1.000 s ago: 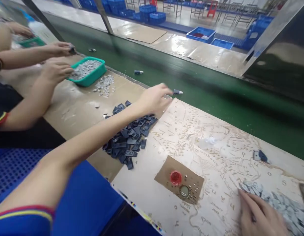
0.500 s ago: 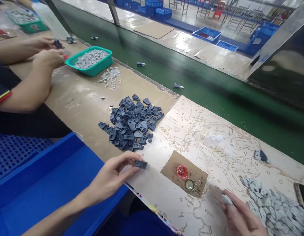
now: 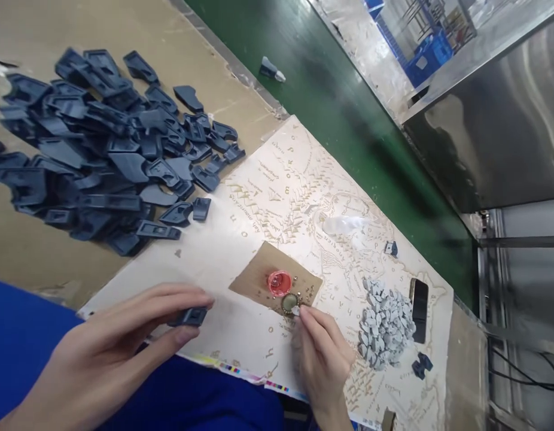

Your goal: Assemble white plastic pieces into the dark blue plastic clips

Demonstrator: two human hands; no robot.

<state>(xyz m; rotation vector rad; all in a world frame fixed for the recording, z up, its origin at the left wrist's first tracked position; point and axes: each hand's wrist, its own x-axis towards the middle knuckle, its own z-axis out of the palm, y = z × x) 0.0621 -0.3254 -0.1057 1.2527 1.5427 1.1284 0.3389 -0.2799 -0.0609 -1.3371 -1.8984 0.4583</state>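
Lettering was seen on the map sheet (image 3: 277, 179) but could not be read. A dark plastic part (image 3: 190, 316) was pinched in the left hand (image 3: 119, 350) over the sheet's near edge. A small pale piece (image 3: 295, 310) was held by the right hand (image 3: 320, 359) at the bottle cap (image 3: 289, 302).

A tan worktop (image 3: 43, 263) runs beside a green conveyor belt (image 3: 349, 114), on which a single small part (image 3: 271, 69) lies. On the worktop sit a heap of dark blue plastic parts (image 3: 102, 149) and a pale printed map sheet (image 3: 277, 191). The sheet carries a brown cardboard scrap (image 3: 254, 278), a pile of small grey pieces (image 3: 384, 323), a black phone (image 3: 419, 310) and stray dark parts (image 3: 421, 364).
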